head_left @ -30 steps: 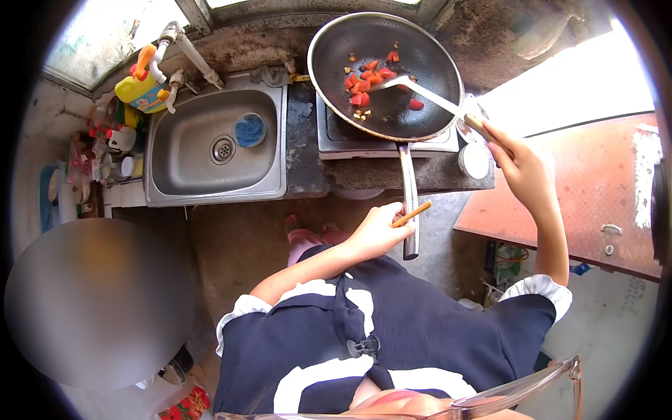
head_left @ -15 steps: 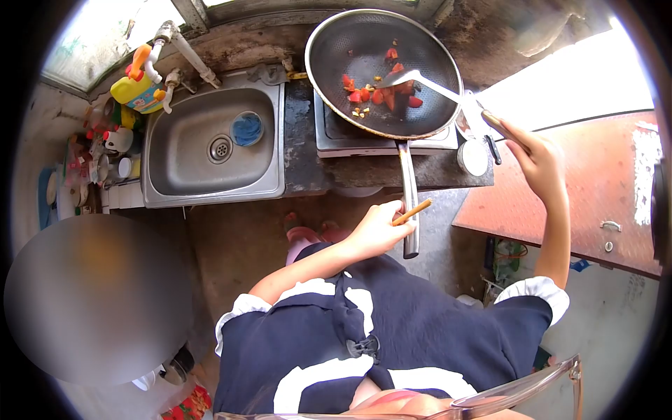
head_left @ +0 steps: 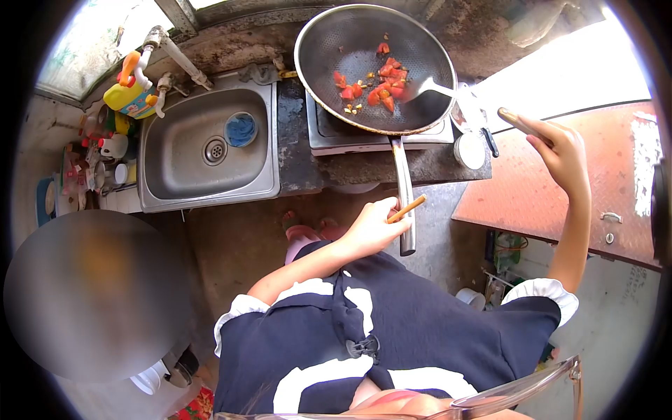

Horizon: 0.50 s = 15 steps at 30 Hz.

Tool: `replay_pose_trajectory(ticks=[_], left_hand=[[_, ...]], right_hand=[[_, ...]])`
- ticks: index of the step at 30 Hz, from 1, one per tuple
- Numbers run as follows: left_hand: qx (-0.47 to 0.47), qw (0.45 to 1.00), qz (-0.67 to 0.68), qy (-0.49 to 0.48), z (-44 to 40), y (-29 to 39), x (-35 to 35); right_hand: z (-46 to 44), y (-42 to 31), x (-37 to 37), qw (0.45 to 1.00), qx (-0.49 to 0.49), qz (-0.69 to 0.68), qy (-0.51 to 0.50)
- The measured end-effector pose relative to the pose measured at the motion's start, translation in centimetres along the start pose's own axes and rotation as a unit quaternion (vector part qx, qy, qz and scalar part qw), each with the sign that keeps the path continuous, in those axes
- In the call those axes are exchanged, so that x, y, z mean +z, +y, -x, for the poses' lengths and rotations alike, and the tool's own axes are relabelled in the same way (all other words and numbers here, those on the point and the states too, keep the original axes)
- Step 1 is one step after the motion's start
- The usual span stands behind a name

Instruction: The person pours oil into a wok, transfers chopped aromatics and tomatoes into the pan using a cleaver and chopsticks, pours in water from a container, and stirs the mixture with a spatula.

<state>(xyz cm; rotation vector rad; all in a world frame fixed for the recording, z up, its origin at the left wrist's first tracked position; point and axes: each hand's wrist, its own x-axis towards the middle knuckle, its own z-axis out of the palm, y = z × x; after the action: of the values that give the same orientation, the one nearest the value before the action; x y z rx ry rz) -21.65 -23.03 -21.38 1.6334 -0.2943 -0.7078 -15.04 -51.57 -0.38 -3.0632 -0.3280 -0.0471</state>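
Note:
My left hand is closed at the wok's metal handle, and a short brown wooden stick pokes out of its grip. The wok sits tilted on the stove, holding chopped red tomato pieces and small yellowish bits. My right hand is wrapped round the brown end of a spatula, out to the right of the wok. The spatula's blurred blade is inside the wok, just right of the tomato pieces.
Left of the stove is a steel sink with a blue-filled bowl. A yellow bottle stands by the taps. Right of the stove are a white-topped jar and a black-handled knife; a reddish cabinet top lies beyond.
My right hand has moved right, drawing the spatula blade from among the tomato pieces toward the wok's right side. The tomato pieces have shifted. My left hand keeps its place on the handle.

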Motion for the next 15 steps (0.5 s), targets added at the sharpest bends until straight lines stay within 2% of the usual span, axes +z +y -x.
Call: replay_pose_trajectory(ticks=[6, 15], left_hand=[[-0.016, 1.0, 0.014, -0.007, 0.3, 0.7, -0.2], [-0.006, 1.0, 0.005, 0.006, 0.2, 0.4, 0.0]], right_hand=[[-1.5, 0.5, 0.1, 0.993, -0.008, -0.119, 0.014], [-4.2, 1.6, -1.2, 0.995, -0.075, -0.054, -0.032]])
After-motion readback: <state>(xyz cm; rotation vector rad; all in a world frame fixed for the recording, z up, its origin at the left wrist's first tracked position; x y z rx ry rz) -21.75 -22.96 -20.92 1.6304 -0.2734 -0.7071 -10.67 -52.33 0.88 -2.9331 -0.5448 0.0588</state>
